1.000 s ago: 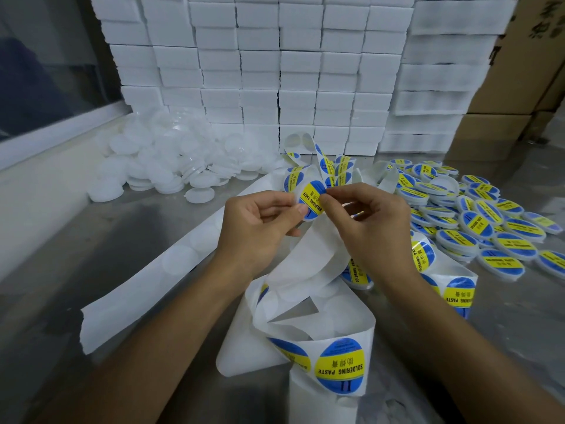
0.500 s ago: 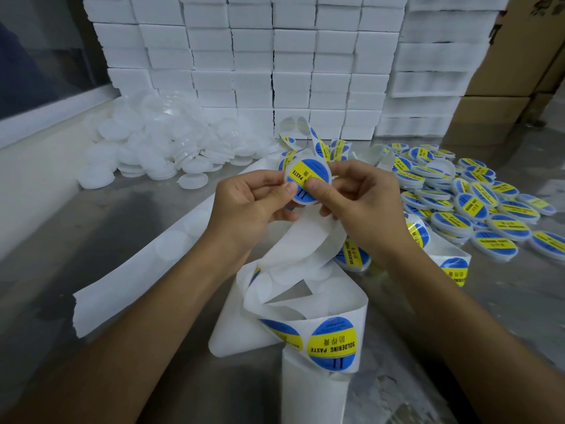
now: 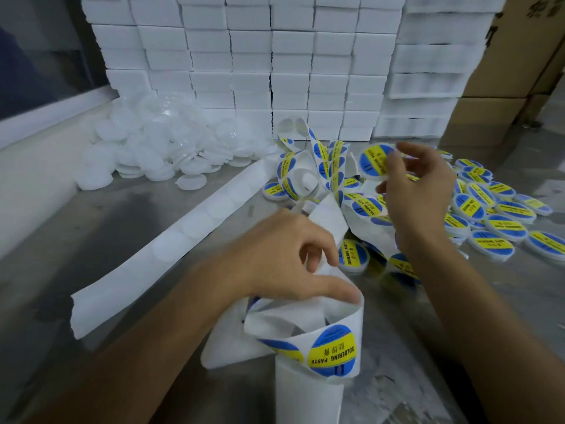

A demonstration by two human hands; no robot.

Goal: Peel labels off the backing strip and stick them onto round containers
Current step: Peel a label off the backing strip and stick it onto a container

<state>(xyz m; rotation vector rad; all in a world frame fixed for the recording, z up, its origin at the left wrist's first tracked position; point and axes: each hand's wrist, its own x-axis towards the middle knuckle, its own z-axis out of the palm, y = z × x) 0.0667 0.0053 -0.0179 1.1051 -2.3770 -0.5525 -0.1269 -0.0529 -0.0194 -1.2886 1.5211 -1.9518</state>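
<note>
My right hand (image 3: pixel 415 191) is raised over the pile at the right and pinches a round container with a blue-and-yellow label (image 3: pixel 375 160) on its face. My left hand (image 3: pixel 290 258) is lower, near the middle, fingers curled round the white backing strip (image 3: pixel 328 221). The strip loops down to a fold in front that carries a "SOLDERING PASTE" label (image 3: pixel 331 350). Several labelled containers (image 3: pixel 495 218) lie heaped at the right. Plain white containers (image 3: pixel 159 151) are piled at the back left.
A long spent piece of backing strip (image 3: pixel 171 243) runs diagonally across the metal table (image 3: pixel 91 228). Stacked white foam boxes (image 3: pixel 275 62) wall off the back. Cardboard cartons (image 3: pixel 519 56) stand at the far right. A window ledge (image 3: pixel 46 117) borders the left.
The hands have separated. My right hand carried the labelled container up and to the right, over the pile. My left hand dropped toward me, keeping hold of the backing strip.
</note>
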